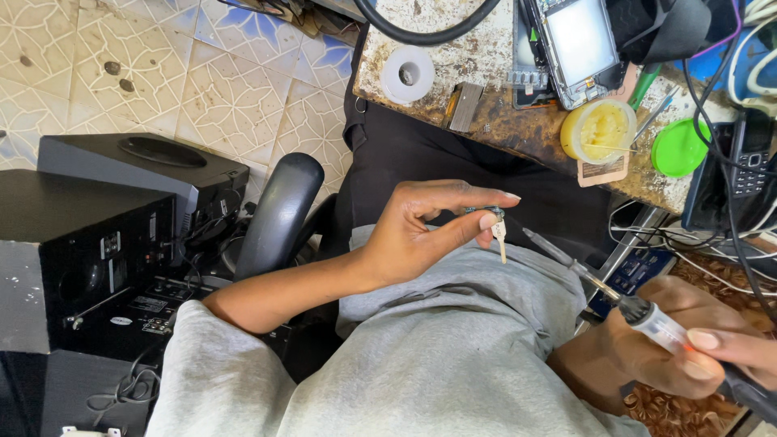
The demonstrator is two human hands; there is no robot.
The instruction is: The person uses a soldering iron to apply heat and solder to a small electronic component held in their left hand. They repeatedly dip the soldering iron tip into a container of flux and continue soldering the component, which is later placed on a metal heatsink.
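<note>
While pinched in left hand (421,235) fingertips, small component (496,222), soldering iron (599,285) just beside.

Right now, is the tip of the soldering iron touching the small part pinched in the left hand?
No: the soldering iron tip stops short of the small part in the left hand, leaving a gap.

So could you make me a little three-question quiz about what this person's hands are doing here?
1. True or false: the left hand pinches a small part between thumb and finger.
2. What does the right hand hold: A) a soldering iron, B) a hammer, C) a phone?
3. Fill in: the round yellow tub sits on the ____ beside a green lid.

Key: 1 true; 2 A; 3 workbench.
</note>
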